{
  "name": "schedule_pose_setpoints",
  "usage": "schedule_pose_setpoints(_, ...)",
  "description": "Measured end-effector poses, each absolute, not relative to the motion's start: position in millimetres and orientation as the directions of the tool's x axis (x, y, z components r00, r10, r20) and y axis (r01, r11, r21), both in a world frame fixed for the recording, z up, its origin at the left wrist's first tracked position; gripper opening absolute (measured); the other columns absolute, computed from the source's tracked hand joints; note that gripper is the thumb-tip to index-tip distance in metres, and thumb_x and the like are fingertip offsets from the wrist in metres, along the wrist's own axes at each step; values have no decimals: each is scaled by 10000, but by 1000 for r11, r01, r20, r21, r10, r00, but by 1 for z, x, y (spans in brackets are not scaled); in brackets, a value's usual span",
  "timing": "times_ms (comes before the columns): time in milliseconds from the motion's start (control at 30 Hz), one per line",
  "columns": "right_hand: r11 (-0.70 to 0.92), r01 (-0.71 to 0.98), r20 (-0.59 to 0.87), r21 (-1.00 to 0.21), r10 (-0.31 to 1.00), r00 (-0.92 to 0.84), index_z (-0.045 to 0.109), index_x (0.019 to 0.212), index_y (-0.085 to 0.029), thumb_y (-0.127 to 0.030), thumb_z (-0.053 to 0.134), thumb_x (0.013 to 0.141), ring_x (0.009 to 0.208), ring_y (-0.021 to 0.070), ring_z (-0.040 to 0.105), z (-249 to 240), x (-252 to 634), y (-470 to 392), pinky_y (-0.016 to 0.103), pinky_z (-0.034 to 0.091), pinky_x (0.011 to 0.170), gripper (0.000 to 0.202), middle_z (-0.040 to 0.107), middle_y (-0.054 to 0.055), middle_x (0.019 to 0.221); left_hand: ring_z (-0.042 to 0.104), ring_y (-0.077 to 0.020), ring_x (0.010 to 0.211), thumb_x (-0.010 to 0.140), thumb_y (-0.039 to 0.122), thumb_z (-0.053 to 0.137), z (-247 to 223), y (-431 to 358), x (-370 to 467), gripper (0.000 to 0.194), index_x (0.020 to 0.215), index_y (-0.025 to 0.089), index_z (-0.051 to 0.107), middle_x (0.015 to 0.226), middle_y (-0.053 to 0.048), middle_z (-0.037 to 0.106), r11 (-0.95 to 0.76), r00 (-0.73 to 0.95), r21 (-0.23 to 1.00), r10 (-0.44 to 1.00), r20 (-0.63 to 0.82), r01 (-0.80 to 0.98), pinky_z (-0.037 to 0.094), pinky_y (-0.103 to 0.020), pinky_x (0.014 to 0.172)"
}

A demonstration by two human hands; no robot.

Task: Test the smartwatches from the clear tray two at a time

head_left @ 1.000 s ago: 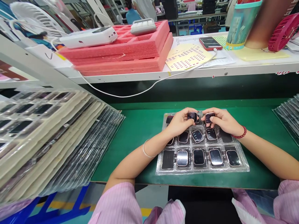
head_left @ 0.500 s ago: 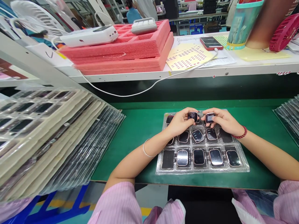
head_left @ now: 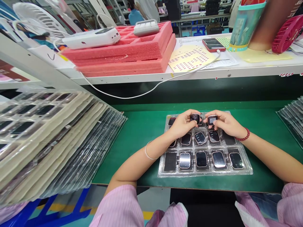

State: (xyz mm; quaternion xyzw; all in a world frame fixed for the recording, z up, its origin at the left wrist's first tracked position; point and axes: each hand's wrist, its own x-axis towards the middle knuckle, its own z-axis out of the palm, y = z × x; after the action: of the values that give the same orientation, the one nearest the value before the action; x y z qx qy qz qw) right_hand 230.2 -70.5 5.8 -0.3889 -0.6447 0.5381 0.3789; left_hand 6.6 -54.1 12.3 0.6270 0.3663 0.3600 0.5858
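Observation:
My left hand [head_left: 186, 122] grips a smartwatch [head_left: 195, 118] without a strap, its lit screen showing small text. In my right hand [head_left: 223, 121] is another strapless smartwatch [head_left: 212, 119], with a code pattern lit on its screen. Both are held side by side over the back row of a clear plastic tray [head_left: 205, 174]. Several more watch bodies, such as a tilted one [head_left: 200, 138] in the middle row and a dark one [head_left: 201, 159] in the front row, lie in its compartments. My hands and forearms hide part of the back row.
A tall stack of filled trays [head_left: 47, 138] leans at the left; more clear trays [head_left: 292, 118] stand at the right edge. Above the green bench [head_left: 134, 126], a white shelf [head_left: 201, 72] carries pink foam [head_left: 127, 63], a phone [head_left: 213, 44] and a cup [head_left: 246, 26]. A white cable [head_left: 132, 97] hangs below it.
My right hand has shifted very slightly to the left, and the watch in it is turned a little. My left hand has stayed almost still.

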Motion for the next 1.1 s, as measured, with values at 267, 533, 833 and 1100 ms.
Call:
schedule_pose_setpoints(267,249,160,173,-955,908,-382,667,929,-178,-218,702,788,695,150,652,4,229,-72,270,557,612,150,710,37,832,648,-114,732,746,91,584,11,-54,6,317,1059,142,579,932,-47,693,-30,475,999,880,19,14,543,-280,751)
schedule_pose_setpoints(533,54,-18,56,-998,909,-413,539,1398,-271,-338,621,907,976,201,703,0,234,-67,357,627,779,502,615,93,1366,662,-137,764,727,92,593,12,-54,7,329,1052,147,589,937,-49,688,-36,465,999,885,25,14,553,-304,765)
schedule_pose_setpoints(833,49,-81,78,-996,905,-419,647,1254,-254,-380,768,827,861,180,722,-2,238,-64,294,624,705,462,677,69,1171,648,-103,689,728,84,588,6,-52,7,330,1054,137,586,935,-43,686,-31,460,1000,887,25,6,543,-292,756)
schedule_pose_setpoints(1100,-35,-66,-7,-997,922,-387,587,1353,-268,-395,687,880,925,203,736,-1,236,-65,319,639,735,499,657,98,1300,642,-110,714,731,96,597,9,-53,7,324,1051,145,590,924,-40,688,-36,470,999,882,36,-8,545,-286,738)
